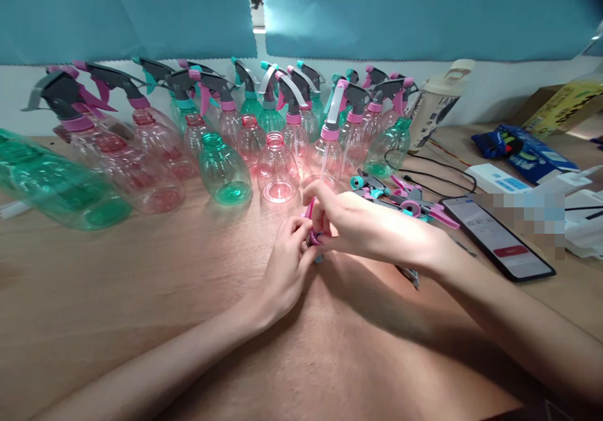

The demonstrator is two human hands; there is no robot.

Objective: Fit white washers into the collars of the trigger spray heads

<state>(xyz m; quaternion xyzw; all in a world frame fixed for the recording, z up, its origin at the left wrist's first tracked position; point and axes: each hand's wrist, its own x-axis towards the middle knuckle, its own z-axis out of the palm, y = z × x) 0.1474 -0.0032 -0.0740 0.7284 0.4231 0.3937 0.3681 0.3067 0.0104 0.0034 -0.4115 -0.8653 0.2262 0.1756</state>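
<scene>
Both hands meet over the middle of the wooden table. My left hand (283, 267) pinches a small pink spray head part (310, 210) from the left. My right hand (360, 225) closes its fingers round the same part from the right and above. Most of it is hidden by the fingers; pink bits and a pale tip below show. Just beyond the hands stand an open clear-pink bottle (277, 173) and a green bottle (225, 173). Beside them is a pink bottle with a grey-and-pink spray head (336, 110). To the right lies a pile of loose spray heads (411, 206).
Several fitted spray bottles line the back wall. At the left, a green bottle (89, 204) lies tilted. On the right are a phone (497, 235), a black cable (436, 173), a white power strip (498, 179), a blue packet (532, 151) and a tall pale bottle (436, 107).
</scene>
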